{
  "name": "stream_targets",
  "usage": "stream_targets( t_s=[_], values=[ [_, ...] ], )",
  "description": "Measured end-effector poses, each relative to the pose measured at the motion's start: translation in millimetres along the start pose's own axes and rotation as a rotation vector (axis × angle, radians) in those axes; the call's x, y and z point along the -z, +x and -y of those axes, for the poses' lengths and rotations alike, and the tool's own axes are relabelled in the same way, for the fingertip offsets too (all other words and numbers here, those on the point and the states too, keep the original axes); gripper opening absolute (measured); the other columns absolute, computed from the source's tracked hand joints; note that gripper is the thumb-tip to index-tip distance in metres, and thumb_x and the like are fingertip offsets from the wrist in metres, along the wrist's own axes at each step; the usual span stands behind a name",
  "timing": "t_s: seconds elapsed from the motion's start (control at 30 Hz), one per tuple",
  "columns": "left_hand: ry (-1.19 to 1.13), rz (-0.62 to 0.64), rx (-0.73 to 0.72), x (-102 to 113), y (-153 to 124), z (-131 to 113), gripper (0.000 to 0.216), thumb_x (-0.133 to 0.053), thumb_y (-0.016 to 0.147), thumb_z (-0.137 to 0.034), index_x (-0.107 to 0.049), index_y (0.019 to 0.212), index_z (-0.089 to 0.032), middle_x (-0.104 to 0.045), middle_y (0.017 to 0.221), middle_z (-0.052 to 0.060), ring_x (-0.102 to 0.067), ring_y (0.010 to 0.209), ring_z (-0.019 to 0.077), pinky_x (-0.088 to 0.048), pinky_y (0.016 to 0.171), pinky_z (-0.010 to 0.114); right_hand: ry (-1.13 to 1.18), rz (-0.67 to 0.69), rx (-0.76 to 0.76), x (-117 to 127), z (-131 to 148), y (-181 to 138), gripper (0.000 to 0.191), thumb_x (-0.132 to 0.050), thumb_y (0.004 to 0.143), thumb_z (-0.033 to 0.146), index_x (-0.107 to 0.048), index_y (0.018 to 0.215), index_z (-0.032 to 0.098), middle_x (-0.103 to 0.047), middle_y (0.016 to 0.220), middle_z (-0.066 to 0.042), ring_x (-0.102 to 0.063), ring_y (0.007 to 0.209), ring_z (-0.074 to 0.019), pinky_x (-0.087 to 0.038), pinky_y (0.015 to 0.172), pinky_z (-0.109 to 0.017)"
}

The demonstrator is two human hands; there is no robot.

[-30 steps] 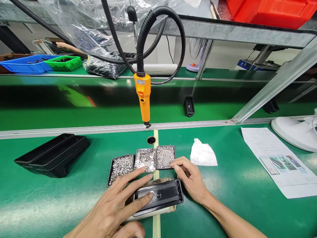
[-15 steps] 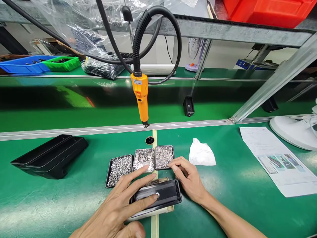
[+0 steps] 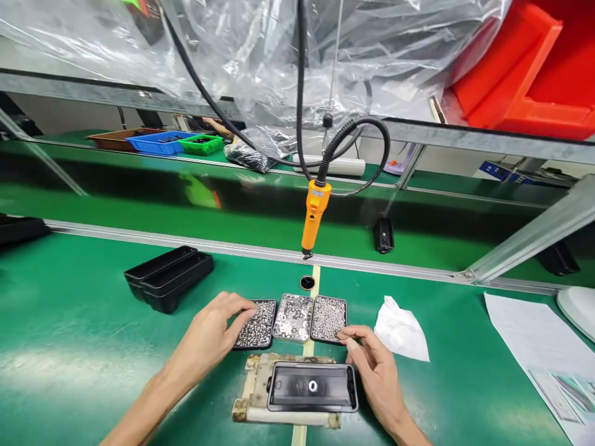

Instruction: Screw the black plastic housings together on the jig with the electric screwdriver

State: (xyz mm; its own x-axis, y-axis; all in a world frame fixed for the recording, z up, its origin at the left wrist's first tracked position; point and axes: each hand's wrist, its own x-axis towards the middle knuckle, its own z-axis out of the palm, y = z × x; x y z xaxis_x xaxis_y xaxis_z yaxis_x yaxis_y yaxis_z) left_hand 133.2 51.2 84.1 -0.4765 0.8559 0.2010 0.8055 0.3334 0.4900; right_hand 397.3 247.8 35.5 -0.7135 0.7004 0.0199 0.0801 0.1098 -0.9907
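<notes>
My left grip (image 3: 209, 331) is bent over the left tray (image 3: 272, 328), thumb and finger almost meeting; I cannot tell if they have a part. My right grip (image 3: 376, 368) is half curled at the edge of the right tray (image 3: 320, 340), its hold also unclear. The case (image 3: 332, 391) lies on the block (image 3: 258, 376). It seems light and stiff, best taken by its long walls; the metal parts (image 3: 259, 325) look slippery.

A glossy green surface (image 3: 93, 297) spans the lower frame, light (image 3: 65, 365) glaring at left; a grey metal shelf (image 3: 469, 137) crosses above, a slanting silver post (image 3: 539, 231) at right.
</notes>
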Motion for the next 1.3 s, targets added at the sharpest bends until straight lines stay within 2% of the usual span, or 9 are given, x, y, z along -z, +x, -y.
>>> stream_targets(
  t_s=[0.2,0.37,0.53,0.63,0.73,0.87,0.93,1.07,1.3],
  values=[
    [0.072,0.061,-0.046,-18.7,-6.4,6.3,0.015,-0.062,0.098,-0.025,-0.07,0.109,-0.02,-0.067,0.1,0.005,-0.053,0.095,0.0274,-0.044,0.084,0.041,-0.024,-0.079,-0.051,5.5,-1.4,-2.7,0.04,-0.064,0.093,0.056,-0.068,0.11,0.021,-0.071,0.101,-0.008,-0.062,0.077,-0.0157,-0.052,0.076,-0.025],
    [0.046,0.019,-0.065,-33.9,-5.9,6.2,0.016,-0.052,0.098,-0.016,-0.065,0.089,-0.018,-0.061,0.091,0.006,-0.049,0.09,0.0282,-0.038,0.078,0.041,0.077,-0.175,-0.057,-0.3,-2.1,-1.7,0.041,-0.072,0.086,0.056,-0.072,0.102,0.018,-0.071,0.093,-0.009,-0.058,0.071,-0.016,-0.051,0.071,-0.027],
    [-0.041,-0.088,-0.072,-50.0,-7.4,12.2,0.022,-0.046,0.1,-0.02,-0.061,0.085,-0.018,-0.058,0.088,0.006,-0.047,0.085,0.0273,-0.033,0.077,0.042,0.152,-0.185,-0.006,-3.1,10.6,14.2,0.041,-0.075,0.084,0.056,-0.071,0.097,0.017,-0.069,0.087,-0.008,-0.056,0.067,-0.0148,-0.047,0.06,-0.025],
    [-0.079,-0.133,-0.077,-54.9,-8.7,13.9,0.025,-0.043,0.102,-0.022,-0.059,0.084,-0.019,-0.057,0.089,0.005,-0.047,0.086,0.0263,-0.033,0.078,0.041,0.005,-0.17,0.083,-7.9,35.5,36.9,0.037,-0.07,0.09,0.054,-0.069,0.103,0.02,-0.07,0.091,-0.006,-0.058,0.071,-0.0153,-0.05,0.067,-0.027],
    [-0.105,-0.156,-0.086,-53.8,-8.3,11.8,0.025,-0.043,0.103,-0.023,-0.06,0.085,-0.02,-0.058,0.092,0.005,-0.048,0.088,0.0261,-0.033,0.081,0.042,-0.145,-0.164,0.194,-21.5,64.2,74.2,0.04,-0.066,0.092,0.053,-0.065,0.117,0.022,-0.07,0.109,-0.009,-0.064,0.09,-0.0203,-0.053,0.077,-0.031],
    [-0.125,-0.174,-0.08,-46.3,-6.8,5.6,0.027,-0.04,0.105,-0.024,-0.061,0.088,-0.02,-0.059,0.091,0.004,-0.049,0.087,0.0257,-0.034,0.08,0.042,-0.143,-0.132,0.321,-51.4,92.9,135.2,0.06,-0.066,0.092,0.053,-0.048,0.143,0.028,-0.052,0.148,-0.01,-0.053,0.13,-0.0246,-0.048,0.105,-0.04],
    [-0.136,-0.182,-0.075,-43.0,-6.8,3.0,0.028,-0.038,0.106,-0.023,-0.062,0.092,-0.02,-0.06,0.091,0.004,-0.05,0.086,0.0253,-0.036,0.08,0.041,-0.121,-0.091,0.368,-65.3,102.3,158.5,0.068,-0.067,0.091,0.053,-0.041,0.15,0.03,-0.047,0.153,-0.009,-0.047,0.139,-0.0239,-0.042,0.113,-0.041],
    [-0.18,-0.206,-0.066,-41.9,-7.2,0.2,0.028,-0.034,0.107,-0.021,-0.062,0.103,-0.021,-0.062,0.094,0.003,-0.054,0.088,0.0241,-0.039,0.083,0.041,-0.091,-0.061,0.388,-76.1,111.6,171.4,0.063,-0.065,0.093,0.052,-0.045,0.146,0.025,-0.064,0.13,-0.01,-0.06,0.121,-0.0242,-0.047,0.105,-0.042],
    [-0.514,-0.226,0.0,-43.7,-8.6,-10.1,0.022,-0.043,0.105,-0.027,-0.063,0.098,-0.024,-0.063,0.094,0.001,-0.057,0.093,0.0206,-0.044,0.08,0.033,0.041,-0.078,0.345,-60.4,119.5,122.3,0.054,-0.067,0.093,0.039,-0.046,0.142,0.026,-0.064,0.094,0.0,-0.064,0.087,-0.017,-0.05,0.087,-0.035]
  ],
)
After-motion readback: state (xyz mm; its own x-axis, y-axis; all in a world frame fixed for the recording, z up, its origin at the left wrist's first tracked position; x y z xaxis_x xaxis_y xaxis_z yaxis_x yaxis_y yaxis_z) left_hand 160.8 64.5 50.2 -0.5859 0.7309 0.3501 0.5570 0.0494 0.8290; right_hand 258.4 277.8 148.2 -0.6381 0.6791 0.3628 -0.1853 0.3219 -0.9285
